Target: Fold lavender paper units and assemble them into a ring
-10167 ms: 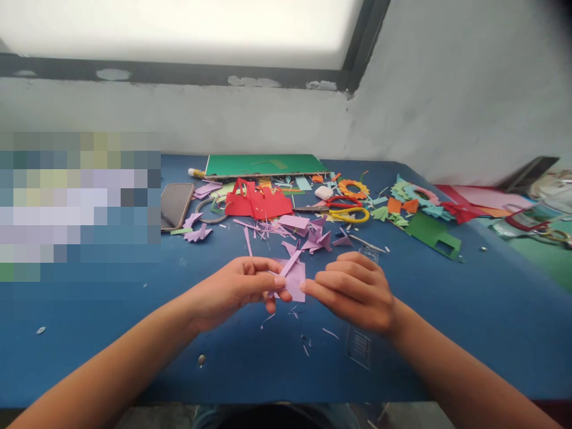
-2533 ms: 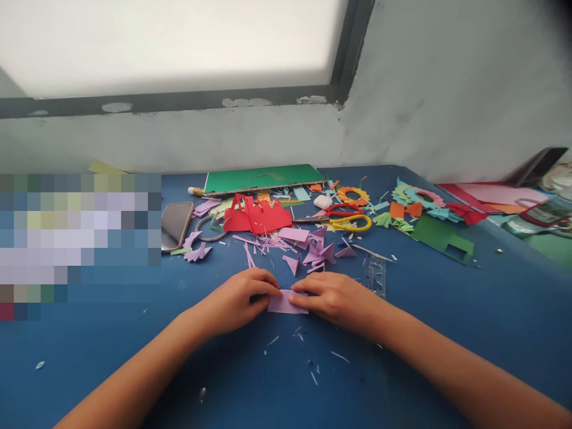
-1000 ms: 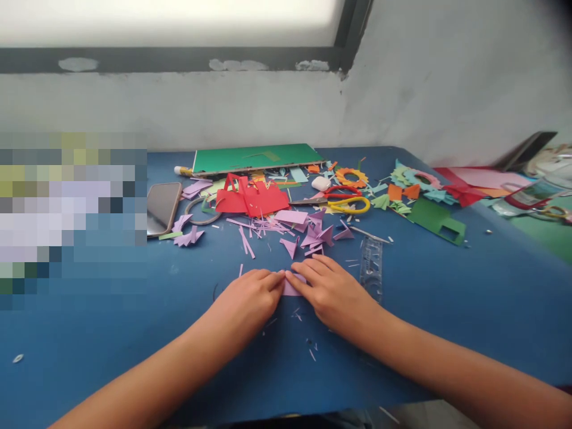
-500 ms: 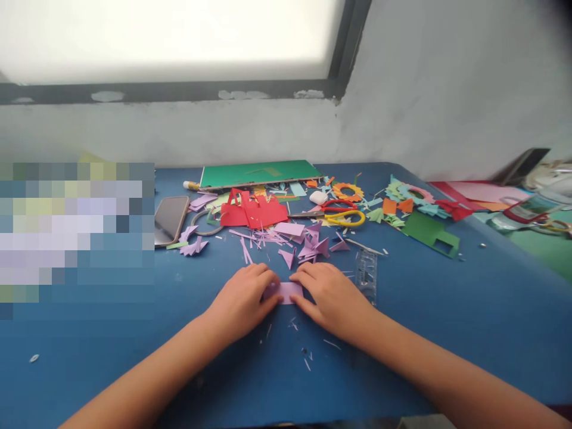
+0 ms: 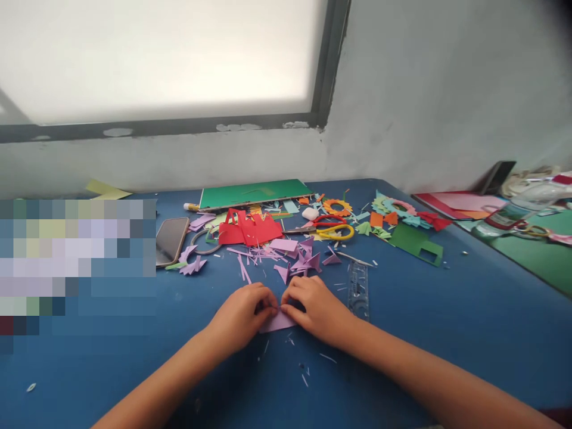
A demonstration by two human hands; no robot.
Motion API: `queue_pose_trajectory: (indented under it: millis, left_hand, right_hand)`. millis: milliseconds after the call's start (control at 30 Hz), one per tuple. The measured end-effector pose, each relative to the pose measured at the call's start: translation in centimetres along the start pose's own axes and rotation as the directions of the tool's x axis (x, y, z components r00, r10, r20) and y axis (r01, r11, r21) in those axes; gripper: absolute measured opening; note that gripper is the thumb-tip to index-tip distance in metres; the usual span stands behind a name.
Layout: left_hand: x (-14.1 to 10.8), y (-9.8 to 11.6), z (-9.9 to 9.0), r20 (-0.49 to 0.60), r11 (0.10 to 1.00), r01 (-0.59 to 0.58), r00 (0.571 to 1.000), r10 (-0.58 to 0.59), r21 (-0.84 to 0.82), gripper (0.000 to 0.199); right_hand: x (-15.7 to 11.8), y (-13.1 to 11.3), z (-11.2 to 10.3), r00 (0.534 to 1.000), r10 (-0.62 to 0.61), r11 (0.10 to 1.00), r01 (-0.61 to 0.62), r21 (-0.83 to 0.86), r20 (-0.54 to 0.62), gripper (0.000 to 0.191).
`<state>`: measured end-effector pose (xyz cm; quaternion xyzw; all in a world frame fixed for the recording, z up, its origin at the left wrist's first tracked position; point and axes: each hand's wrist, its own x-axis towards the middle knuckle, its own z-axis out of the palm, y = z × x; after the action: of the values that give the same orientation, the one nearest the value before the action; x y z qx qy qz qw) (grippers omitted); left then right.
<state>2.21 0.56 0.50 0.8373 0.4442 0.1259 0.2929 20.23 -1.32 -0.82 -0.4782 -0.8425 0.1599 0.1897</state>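
Observation:
A small purple piece of paper (image 5: 277, 322) lies at the front middle of the blue table (image 5: 402, 357). My left hand (image 5: 243, 313) pinches its upper left side between thumb and fingers. From the right, my right hand (image 5: 315, 308) pinches the same paper, the two thumbs nearly meeting. The fingers partly cover the paper, so its folds are hard to make out. Just beyond my hands lie several folded purple paper pieces (image 5: 307, 260) and thin purple strips (image 5: 257, 255). A clear plastic ruler (image 5: 358, 292) rests right of my right hand.
Farther back are red paper (image 5: 250, 228), yellow-and-red scissors (image 5: 335, 230), a white eraser (image 5: 310, 213), a green board (image 5: 254, 193) and a phone (image 5: 172, 241). On the right are dark green paper (image 5: 415, 243) and a bottle (image 5: 513, 214). The left side is pixelated.
The view has tilted upward and turned slightly left. My hands have drawn closer together, thumbs and fingers now pinching the purple paper, which shows a sloped outline instead of a flat rectangle.

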Motion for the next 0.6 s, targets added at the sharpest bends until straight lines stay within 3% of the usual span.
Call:
queue_pose_trajectory:
  millis: [333, 600]
  left_hand:
    - [-0.4, 1.0, 0.1, -0.105, 0.997, -0.056, 0.993, 0.05, -0.05, 0.011]
    - [-0.2, -0.5, -1.3, -0.217, 0.999, -0.039, 0.976, 0.036, -0.012, 0.012]
  right_hand:
    - [-0.4, -0.8, -0.3, 0.996, -0.044, 0.997, 0.049, 0.063, -0.081, 0.005]
    - [-0.3, -0.2, -1.6, 0.986, -0.012, 0.994, 0.029, 0.102, -0.164, 0.009]
